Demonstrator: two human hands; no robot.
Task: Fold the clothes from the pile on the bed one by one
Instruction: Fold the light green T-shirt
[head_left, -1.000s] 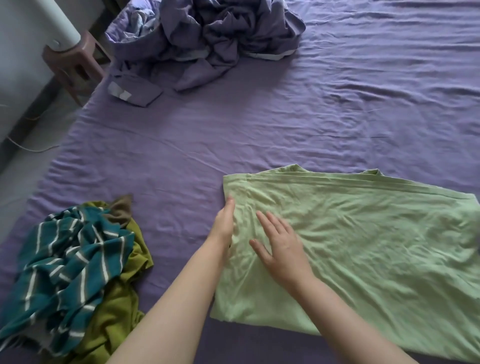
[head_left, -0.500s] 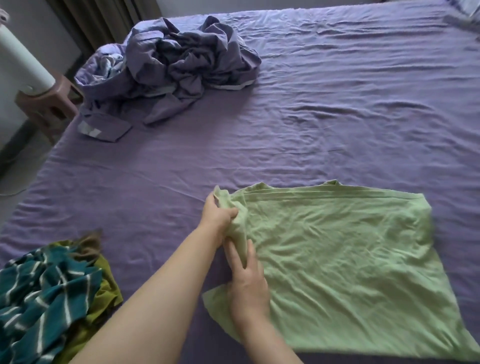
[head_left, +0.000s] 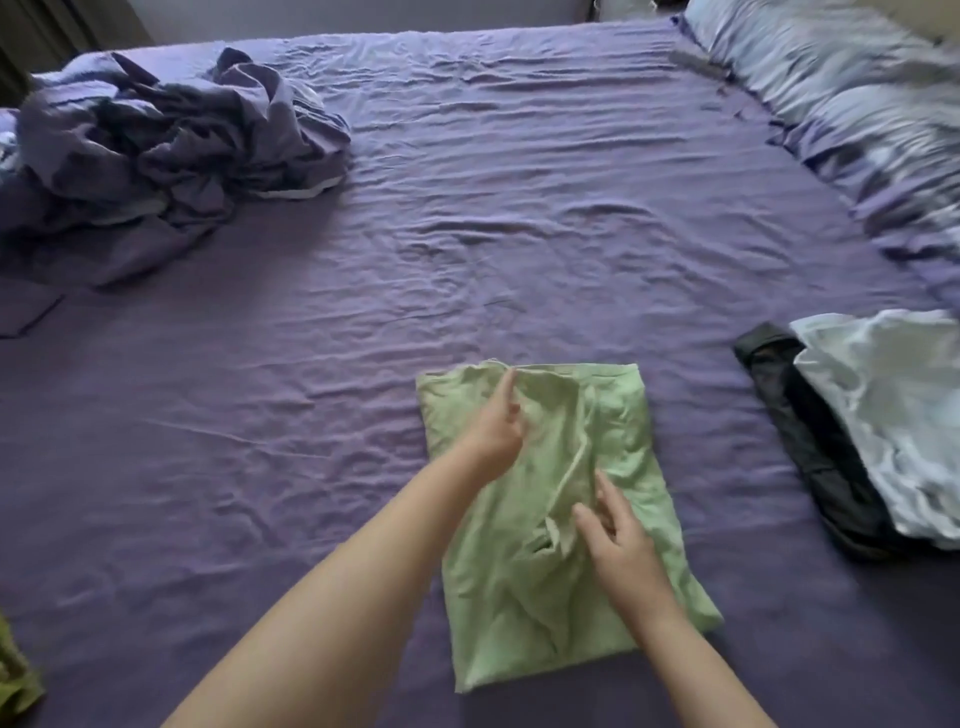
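A light green garment (head_left: 535, 597) lies on the purple bed sheet (head_left: 260, 441), folded over on itself into a narrow upright rectangle. My left hand (head_left: 496, 423) is at its far edge, fingers curled on the folded-over layer near the top corner. My right hand (head_left: 615, 535) rests lower down on the same layer, beside the folded edge, with fingers mostly straight on the cloth. Of the clothes pile, only an olive-green corner (head_left: 15, 675) shows at the lower left edge.
A crumpled purple duvet (head_left: 156, 150) is heaped at the far left. At the right lie a white garment (head_left: 893, 415) on top of a black one (head_left: 800, 431). Pale patterned pillows (head_left: 857, 104) line the far right.
Both hands took the garment's left edge and carried it over to the right, halving its width. My view swung right, so the striped pile left the frame and the white and black garments appeared.
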